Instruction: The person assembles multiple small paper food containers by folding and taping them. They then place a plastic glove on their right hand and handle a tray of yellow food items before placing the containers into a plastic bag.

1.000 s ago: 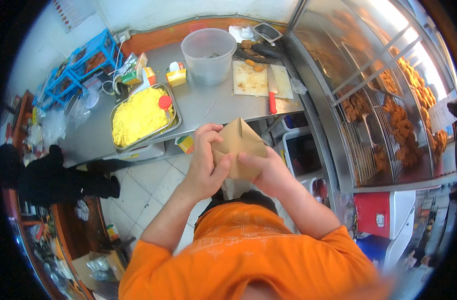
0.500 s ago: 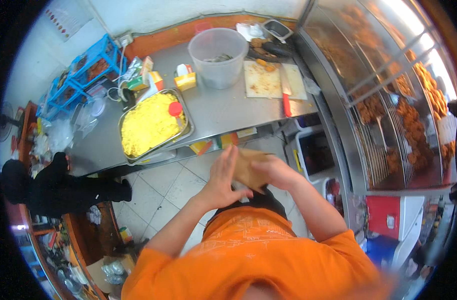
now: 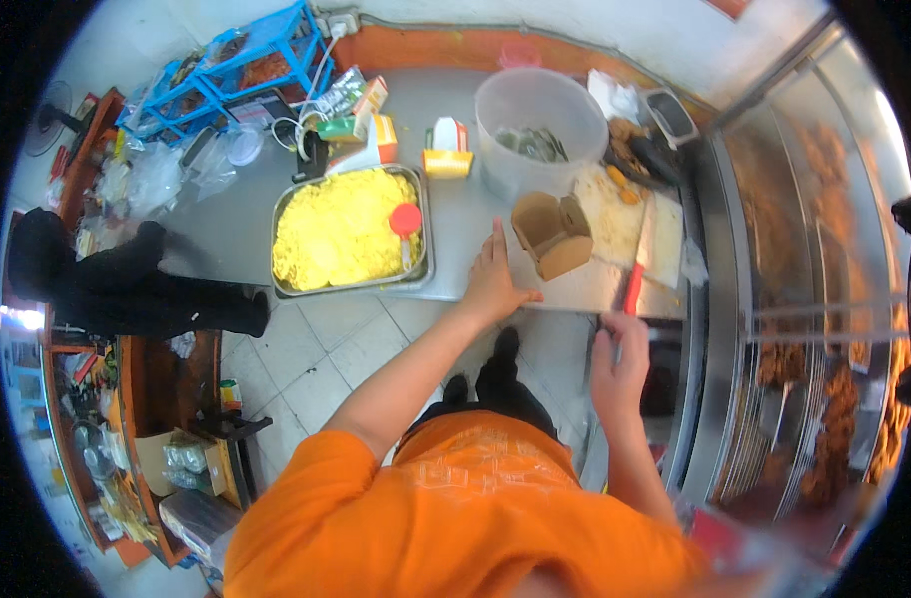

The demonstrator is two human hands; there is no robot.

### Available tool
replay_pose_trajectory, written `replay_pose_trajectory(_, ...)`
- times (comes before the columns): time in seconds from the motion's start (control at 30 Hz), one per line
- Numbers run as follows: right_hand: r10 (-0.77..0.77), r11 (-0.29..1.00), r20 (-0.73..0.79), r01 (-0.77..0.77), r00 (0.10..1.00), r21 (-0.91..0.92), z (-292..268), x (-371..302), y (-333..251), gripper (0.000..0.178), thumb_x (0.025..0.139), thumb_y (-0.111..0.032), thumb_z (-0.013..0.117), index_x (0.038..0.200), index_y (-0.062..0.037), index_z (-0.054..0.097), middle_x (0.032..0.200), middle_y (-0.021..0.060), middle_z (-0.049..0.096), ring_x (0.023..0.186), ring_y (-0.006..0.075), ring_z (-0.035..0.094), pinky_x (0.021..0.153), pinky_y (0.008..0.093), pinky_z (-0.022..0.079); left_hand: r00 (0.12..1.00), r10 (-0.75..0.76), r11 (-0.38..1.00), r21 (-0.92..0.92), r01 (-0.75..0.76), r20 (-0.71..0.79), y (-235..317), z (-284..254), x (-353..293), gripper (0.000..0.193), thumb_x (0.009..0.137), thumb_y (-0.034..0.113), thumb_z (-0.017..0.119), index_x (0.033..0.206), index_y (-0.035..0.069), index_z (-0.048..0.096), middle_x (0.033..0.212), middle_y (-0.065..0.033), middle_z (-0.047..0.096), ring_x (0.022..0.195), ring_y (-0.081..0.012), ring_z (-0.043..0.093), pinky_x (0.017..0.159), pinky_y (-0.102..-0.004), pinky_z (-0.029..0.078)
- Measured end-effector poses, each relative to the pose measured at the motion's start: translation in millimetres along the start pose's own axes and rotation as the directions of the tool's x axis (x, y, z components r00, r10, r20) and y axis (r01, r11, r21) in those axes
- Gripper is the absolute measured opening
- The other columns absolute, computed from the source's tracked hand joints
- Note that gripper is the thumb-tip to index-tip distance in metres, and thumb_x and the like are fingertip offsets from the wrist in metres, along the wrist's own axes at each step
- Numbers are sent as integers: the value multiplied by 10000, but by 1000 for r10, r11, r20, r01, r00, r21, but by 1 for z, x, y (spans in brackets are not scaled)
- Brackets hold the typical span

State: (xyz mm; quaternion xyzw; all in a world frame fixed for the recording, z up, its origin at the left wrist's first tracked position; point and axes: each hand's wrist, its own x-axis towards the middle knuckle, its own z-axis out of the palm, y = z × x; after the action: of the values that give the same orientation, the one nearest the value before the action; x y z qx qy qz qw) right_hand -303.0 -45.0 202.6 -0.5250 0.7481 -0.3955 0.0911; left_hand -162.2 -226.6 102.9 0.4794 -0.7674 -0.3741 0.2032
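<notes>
Box (image 3: 563, 254) brown, cardboard, open-topped; right hand (image 3: 619, 361) perhaps touching red-handled knife (image 3: 641, 253).

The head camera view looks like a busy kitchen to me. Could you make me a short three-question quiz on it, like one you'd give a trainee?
1. True or false: the brown carton is closed on top.

2. What colour is the handle of the knife?
A. Blue
B. Red
C. White

3. Which of the person's hands is nearer the metal tray, the one with yellow food in it?

Key:
1. False; it stands open, and its inside shows.
2. B.
3. The left hand.
</notes>
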Motion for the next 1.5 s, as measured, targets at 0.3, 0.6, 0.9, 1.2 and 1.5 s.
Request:
replay_pose_trajectory(0.3, 161, 757, 850, -616, 501, 219, 170, 74, 70, 351, 1038, -236, 578, 1268, 15, 666, 982, 151, 756, 854, 212, 709, 795, 348, 564, 919, -306, 949, -2, 316, -249, -165, -165, 0, 260, 1042, 111, 515, 1207, 37, 702, 1002, -114, 752, 835, -174, 701, 736, -326, 563)
replay_pose_trajectory(0.6, 385, 275, 773, -862, 504, 425, 374, 157, 33, 437, 1094, -330, 500, 1400, -29, 585, 1169, 48, 684, 1064, 149, 627, 914, 325, 506, 611, -738, 674, -356, 647, -287, -362, -325, 0, 444, 1076, 320, 490, 1303, -26, 648, 1223, -164, 722, 1116, -249, 680, 960, -376, 505)
replay_pose_trajectory(0.9, 590, 216, 670, -888, 450, 406, 371, 158, -17, 374, 1074, -281, 557, 1364, -54, 618, 1229, 50, 678, 1091, 164, 619, 886, 342, 492, 674, -717, 122, -919, 376, 181, -374, -310, 13, 430, 1088, 307, 523, 1378, -5, 585, 1236, -99, 669, 1115, -210, 639, 941, -369, 533)
replay_pose_trajectory(1.2, 631, 120, 696, -929, 343, 349, 353, 170, -76, 413, 1035, -187, 623, 1372, 51, 607, 1218, 120, 692, 1050, 216, 659, 954, 372, 528, 555, -797, -11, -925, 379, 237, -388, -333, -26, 383, 1065, 286, 558, 1318, 5, 623, 1204, -88, 660, 1100, -212, 619, 953, -386, 533)
replay_pose_trajectory(1.5, 454, 176, 824, -941, 338, 289, 351, 227, -148, 411, 1035, -261, 606, 1335, 17, 649, 1171, 94, 708, 1055, 187, 644, 924, 341, 512, 527, -842, 119, -911, 396, 119, -338, -454, -49, 406, 1090, 339, 505, 1322, 25, 617, 1257, -107, 638, 1160, -238, 585, 1024, -416, 468)
